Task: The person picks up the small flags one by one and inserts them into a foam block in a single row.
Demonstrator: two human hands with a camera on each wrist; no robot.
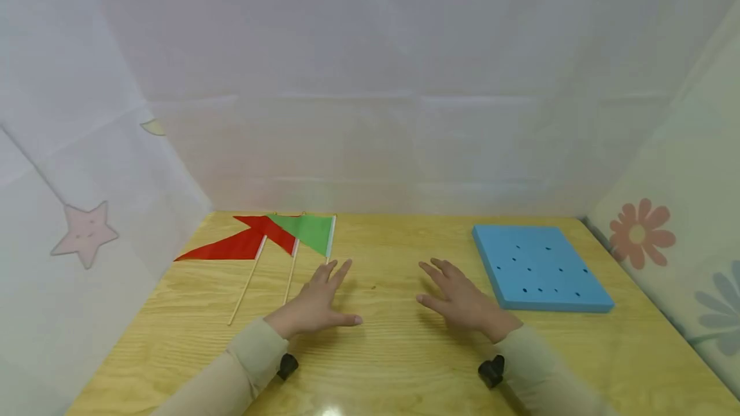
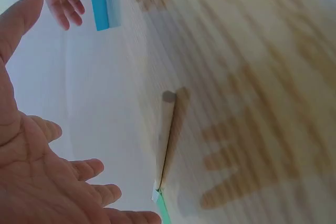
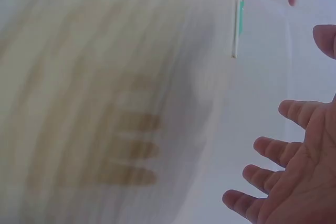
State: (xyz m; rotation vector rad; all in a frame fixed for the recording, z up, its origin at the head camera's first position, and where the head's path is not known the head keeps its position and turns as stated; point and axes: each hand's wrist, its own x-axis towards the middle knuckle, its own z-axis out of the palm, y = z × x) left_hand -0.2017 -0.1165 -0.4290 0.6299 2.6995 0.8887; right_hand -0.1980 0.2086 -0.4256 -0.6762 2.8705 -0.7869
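Note:
My left hand (image 1: 315, 305) hovers over the table with fingers spread, holding nothing. Just beyond it lies a green triangular flag (image 1: 312, 231), its stick partly hidden by the hand; the stick (image 2: 166, 135) shows in the left wrist view. Two red flags, one with its cloth at the left (image 1: 228, 246) and one under the green cloth (image 1: 281, 236), lie overlapping on thin wooden sticks. My right hand (image 1: 462, 300), fingers apart and holding nothing, is left of a blue board (image 1: 543, 268) with several small dark holes in its top.
The wooden table (image 1: 393, 364) fills the space between cloth walls at the back and both sides. A dark strap piece (image 1: 287, 366) sits at the left wrist, another (image 1: 491, 371) at the right.

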